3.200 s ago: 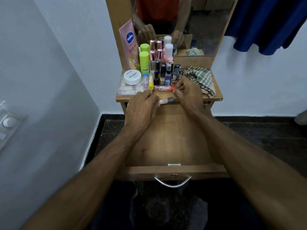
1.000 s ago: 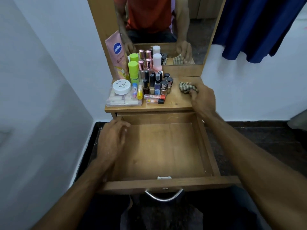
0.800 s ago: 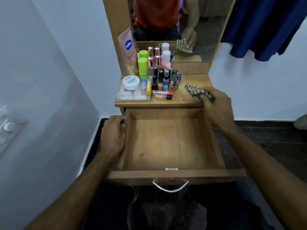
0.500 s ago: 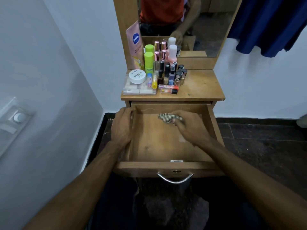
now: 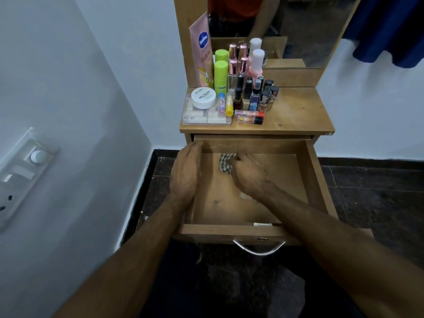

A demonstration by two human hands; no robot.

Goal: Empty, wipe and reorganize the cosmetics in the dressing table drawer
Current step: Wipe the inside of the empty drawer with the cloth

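The wooden drawer (image 5: 317, 180) is pulled out and holds no cosmetics. My right hand (image 5: 250, 175) grips a checked cloth (image 5: 225, 162) against the drawer floor near its back left corner. My left hand (image 5: 185, 173) rests on the drawer's left wall with the fingers lying along it. On the dressing table top (image 5: 296, 111) stand the cosmetics: several nail polish bottles (image 5: 254, 95), a green bottle (image 5: 220, 74), a pink bottle (image 5: 255, 63), a white nail polish jar (image 5: 203, 98) on a clear box (image 5: 206, 117), and lip tubes (image 5: 250, 115) lying flat.
A pink Vaseline tube (image 5: 202, 53) leans against the mirror frame. The mirror (image 5: 298, 26) stands behind the table top. A white wall with a switch plate (image 5: 20, 171) is at the left. Blue cloth (image 5: 390, 28) hangs at the upper right. A metal handle (image 5: 259, 249) is on the drawer front.
My right hand picked the cloth off the table top, carried it into the drawer and moved it toward the back left corner. My left hand settled on the drawer's left wall.
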